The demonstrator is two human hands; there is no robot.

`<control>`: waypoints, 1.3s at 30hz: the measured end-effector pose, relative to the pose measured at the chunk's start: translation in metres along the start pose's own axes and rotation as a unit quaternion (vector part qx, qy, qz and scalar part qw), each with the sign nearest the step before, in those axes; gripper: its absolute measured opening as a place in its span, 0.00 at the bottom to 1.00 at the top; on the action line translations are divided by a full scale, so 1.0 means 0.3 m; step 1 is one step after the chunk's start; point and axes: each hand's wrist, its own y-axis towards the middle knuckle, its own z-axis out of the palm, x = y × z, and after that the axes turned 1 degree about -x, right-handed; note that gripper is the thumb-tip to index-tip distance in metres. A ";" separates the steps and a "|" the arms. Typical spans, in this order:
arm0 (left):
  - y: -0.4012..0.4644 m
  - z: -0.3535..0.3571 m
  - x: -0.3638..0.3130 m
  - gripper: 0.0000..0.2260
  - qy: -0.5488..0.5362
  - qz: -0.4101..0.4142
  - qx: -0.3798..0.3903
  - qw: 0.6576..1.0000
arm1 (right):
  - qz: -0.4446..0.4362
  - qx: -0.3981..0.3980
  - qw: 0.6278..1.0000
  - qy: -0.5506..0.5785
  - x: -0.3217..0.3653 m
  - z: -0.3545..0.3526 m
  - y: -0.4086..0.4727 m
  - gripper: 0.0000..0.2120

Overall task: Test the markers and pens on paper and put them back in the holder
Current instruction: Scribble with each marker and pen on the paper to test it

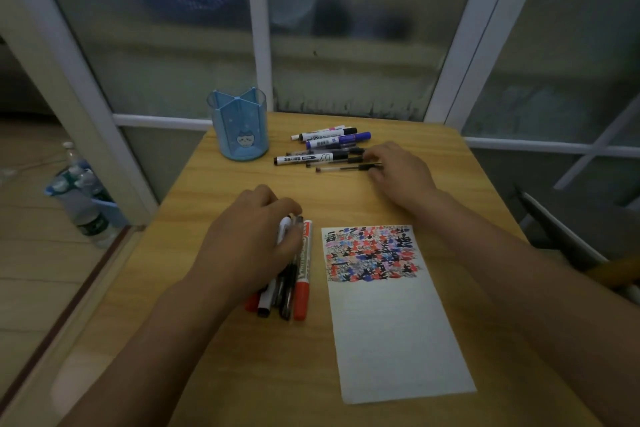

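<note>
A person works at a wooden bench (242, 340) set against frosted glass panels, seen from a head-worn cam. The left hand (249, 239) curls over a bundle of markers and pens (291, 284) lying side by side near the bench's left-centre, fingers bent round their upper ends; a red marker (304, 274) lies at the bundle's right edge, just beside the hand. The right hand (398, 166) reaches further back, fingertips on the cap ends of a second group of pens and markers (329, 149) spread in a loose row; whether it grips one or only touches them can't be told. In that row, a blue-capped marker (339, 139) sits toward the back, a black-and-white marker (311, 159) nearer the front, w/ a thin gel pen (346, 169) closest to the person. The blue holder (239, 125), w/ a cat face on its front and divided compartments, stands upright at the bench's back-left, apart from both groups. A sheet of paper (398, 333) lies right of the bundle, its top part covered in red, blue and black scribbles. Water bottles (83, 194) stand on the floor at left.
</note>
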 end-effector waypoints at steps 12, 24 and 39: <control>0.010 0.011 -0.023 0.15 -0.004 0.009 0.011 1.000 | 0.022 0.031 0.999 0.036 -0.009 -0.035 -0.083 0.08; -0.060 0.052 -0.195 0.24 -0.122 0.065 0.077 0.987 | 0.052 0.097 0.904 0.412 0.104 -0.217 -0.504 0.05; -0.036 0.108 -0.244 0.20 -0.174 0.128 0.081 0.973 | 0.079 0.064 0.846 0.523 0.119 -0.184 -0.513 0.09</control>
